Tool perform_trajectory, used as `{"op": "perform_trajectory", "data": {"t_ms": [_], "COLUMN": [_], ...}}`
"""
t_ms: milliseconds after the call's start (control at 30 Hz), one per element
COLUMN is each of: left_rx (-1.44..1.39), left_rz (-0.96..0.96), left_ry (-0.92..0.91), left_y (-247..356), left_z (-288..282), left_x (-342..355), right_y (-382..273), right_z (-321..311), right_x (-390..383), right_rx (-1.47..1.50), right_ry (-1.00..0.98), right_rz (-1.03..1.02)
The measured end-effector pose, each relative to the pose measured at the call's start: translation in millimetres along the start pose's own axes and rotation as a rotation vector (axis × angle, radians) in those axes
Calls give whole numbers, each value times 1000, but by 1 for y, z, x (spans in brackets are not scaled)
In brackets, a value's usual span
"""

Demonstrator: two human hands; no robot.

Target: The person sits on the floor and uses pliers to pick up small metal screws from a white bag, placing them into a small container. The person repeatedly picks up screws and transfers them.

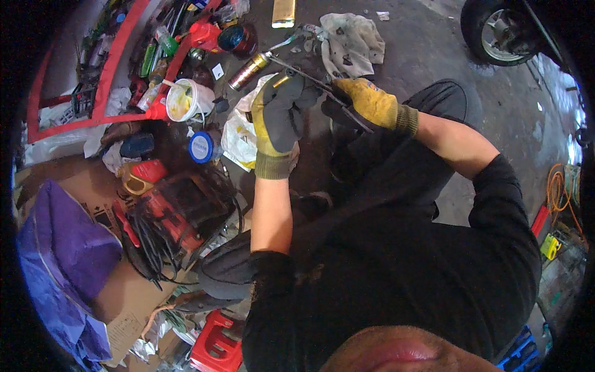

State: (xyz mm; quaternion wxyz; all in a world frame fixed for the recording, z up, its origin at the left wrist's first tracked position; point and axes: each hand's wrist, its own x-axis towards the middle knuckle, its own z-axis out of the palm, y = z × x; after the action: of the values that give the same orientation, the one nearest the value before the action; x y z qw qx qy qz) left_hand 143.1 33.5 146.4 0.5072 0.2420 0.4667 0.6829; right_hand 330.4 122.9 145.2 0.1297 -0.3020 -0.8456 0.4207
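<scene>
My right hand [370,106], in a yellow and grey work glove, is closed around a long, thin dark metal rod [317,81]. The rod slants up to the left, its far end close to the top of a gold and red spray can [248,71] on the floor. My left hand [277,115], gloved alike, is raised beside the rod with its fingers curled in. A small brass-coloured piece [282,82] shows at its fingertips; what lies inside the grip is hidden. Beyond the rod is a crumpled grey rag [353,43].
Left of my hands are a white tub [188,100], a blue-lidded jar [201,147] and a red metal frame [111,53]. Nearer lie a red machine with black cables [170,217] and a purple cloth [68,248]. A wheel [501,36] stands far right.
</scene>
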Motion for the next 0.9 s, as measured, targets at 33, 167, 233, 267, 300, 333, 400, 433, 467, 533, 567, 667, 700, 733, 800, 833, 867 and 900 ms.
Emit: {"op": "perform_trajectory", "data": {"t_ms": [33,167,233,267,300,333,400,433,467,533,567,667,700,733,800,833,867,900], "left_rx": [14,349,425,463,392,392,459,568,675,871,917,724,650,579,370,262,275,288], "left_rz": [14,299,380,418,401,401,407,415,425,407,385,237,176,118,12,-37,-39,-40], "left_ry": [-25,-120,-146,-157,-149,-158,-200,-226,-254,-281,-292,-269,-250,-224,-157,-126,-121,-116], "left_y": [3,0,-1,1,2,3,9,13,15,16,18,26,30,34,37,37,38,38], "left_z": [2,-2,-2,-1,3,3,-5,-13,-21,-36,-39,-34,-29,-25,-19,-16,-16,-16], "left_x": [0,2,5,6,6,4,-1,-1,0,5,5,-1,-2,-5,-9,-10,-10,-10], "right_y": [6,20,22,22,21,15,6,2,0,8,14,23,24,21,16,14,12,11], "right_z": [-1,2,4,4,3,-1,-10,-16,-18,-14,-10,-6,-8,-11,-12,-12,-13,-14], "right_x": [4,8,6,5,4,3,4,4,4,2,1,0,0,2,3,2,2,1], "right_rx": [-26,-131,-268,-337,-381,-422,-470,-480,-489,-503,-509,-576,-579,-578,-567,-561,-556,-560], "right_ry": [-14,5,120,176,169,156,102,63,26,167,238,293,270,247,241,260,278,253], "right_rz": [0,-18,-97,-135,-98,-65,-28,-23,-17,-177,-256,-385,-388,-397,-404,-403,-401,-388]}}
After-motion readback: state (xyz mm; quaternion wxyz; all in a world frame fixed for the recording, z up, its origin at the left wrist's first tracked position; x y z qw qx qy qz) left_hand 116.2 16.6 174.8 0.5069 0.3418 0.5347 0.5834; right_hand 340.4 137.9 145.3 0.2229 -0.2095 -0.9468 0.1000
